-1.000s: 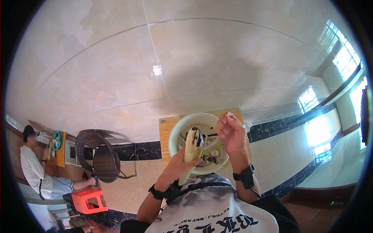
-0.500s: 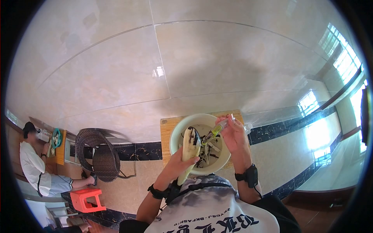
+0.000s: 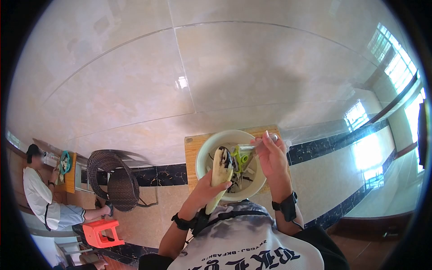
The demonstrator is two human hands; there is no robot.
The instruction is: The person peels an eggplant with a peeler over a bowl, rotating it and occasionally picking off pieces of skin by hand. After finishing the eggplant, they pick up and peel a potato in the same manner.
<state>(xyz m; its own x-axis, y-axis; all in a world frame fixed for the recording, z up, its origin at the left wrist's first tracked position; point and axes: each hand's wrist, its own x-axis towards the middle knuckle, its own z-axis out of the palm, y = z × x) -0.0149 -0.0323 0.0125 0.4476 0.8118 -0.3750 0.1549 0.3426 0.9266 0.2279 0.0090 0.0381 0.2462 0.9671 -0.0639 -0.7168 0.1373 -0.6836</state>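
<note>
My left hand (image 3: 212, 187) is closed around a long eggplant (image 3: 220, 173), held at a tilt over the near left side of a pale basin (image 3: 203, 153). Most of the eggplant is pale and peeled, with dark skin left near its upper end. In my right hand (image 3: 272, 157) is a peeler (image 3: 243, 157) with a green head and a clear handle, gripped by the handle. The green head hangs over the basin, just right of the eggplant's upper end. Dark and pale strips of peel (image 3: 245, 179) lie inside the basin.
The basin stands on a wooden table (image 3: 191, 144) against a tiled wall. To the left are a dark wicker chair (image 3: 122, 189) and an orange plastic stool (image 3: 102, 233). At far left a person (image 3: 42, 193) sits by another small table holding a teal basket (image 3: 65, 163).
The peeler's head has turned and lifted slightly, and its handle now lies more level. My right hand has shifted a little to the right; the eggplant stays nearly still.
</note>
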